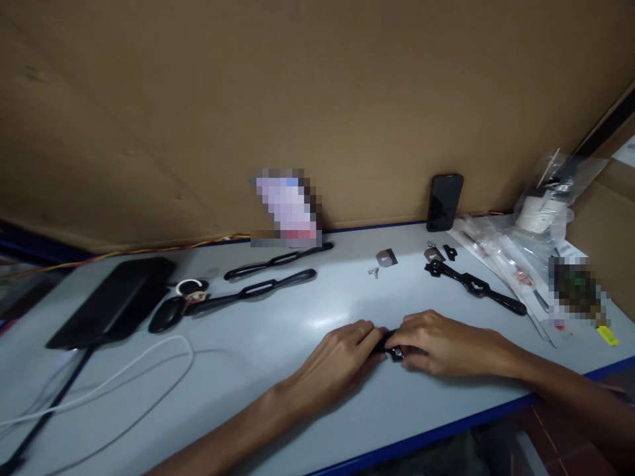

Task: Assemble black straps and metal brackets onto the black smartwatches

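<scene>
Both of my hands rest on the white tabletop (278, 330) near its front edge. My left hand (342, 354) and my right hand (441, 344) meet fingertip to fingertip, curled round a small black part (395, 352) that shows only between the fingers. Most of that part is hidden. A black slotted arm (476, 285) lies just behind my right hand, apart from it.
Two more black slotted arms (270, 272) lie at the middle left, by a black oval piece (166, 314) and a white ring (188, 286). A black flat case (116, 301), white cables (124, 377), a phone (444, 201) leaning on the cardboard wall, small metal bits (385, 258) and plastic bags (540, 211) surround them.
</scene>
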Action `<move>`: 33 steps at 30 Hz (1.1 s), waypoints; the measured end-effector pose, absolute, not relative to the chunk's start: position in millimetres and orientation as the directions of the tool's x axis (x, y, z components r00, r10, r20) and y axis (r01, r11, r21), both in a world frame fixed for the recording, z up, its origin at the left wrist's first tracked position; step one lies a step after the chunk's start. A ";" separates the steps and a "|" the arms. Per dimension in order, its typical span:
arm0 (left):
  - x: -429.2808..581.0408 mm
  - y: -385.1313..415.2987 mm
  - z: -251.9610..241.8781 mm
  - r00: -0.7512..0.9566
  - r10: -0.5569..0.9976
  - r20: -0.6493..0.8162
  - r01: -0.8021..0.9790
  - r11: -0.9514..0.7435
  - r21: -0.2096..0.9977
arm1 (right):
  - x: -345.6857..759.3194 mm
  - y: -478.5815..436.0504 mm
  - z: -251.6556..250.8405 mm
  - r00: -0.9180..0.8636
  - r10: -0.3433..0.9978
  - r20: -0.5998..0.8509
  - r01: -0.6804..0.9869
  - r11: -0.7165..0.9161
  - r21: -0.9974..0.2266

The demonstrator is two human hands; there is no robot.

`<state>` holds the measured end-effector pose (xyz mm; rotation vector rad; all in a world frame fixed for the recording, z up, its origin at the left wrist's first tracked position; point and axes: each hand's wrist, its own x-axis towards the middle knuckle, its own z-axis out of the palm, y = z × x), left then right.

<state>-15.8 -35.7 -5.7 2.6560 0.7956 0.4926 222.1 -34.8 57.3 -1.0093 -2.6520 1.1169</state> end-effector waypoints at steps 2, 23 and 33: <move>-15.8 -35.8 -5.0 0.784 0.576 0.233 0.461 -0.791 0.403 | 223.0 -33.9 57.5 -0.784 0.602 -0.155 0.527 0.513 -0.677; -16.1 -36.1 -6.8 0.771 0.590 0.239 0.473 -0.782 0.406 | 218.8 -37.3 49.1 -0.799 0.600 -0.030 0.533 0.686 -0.495; -15.2 -35.8 -6.9 0.779 0.576 0.249 0.465 -0.796 0.388 | 207.6 -48.8 44.2 -0.769 0.639 -0.035 0.592 0.690 -0.416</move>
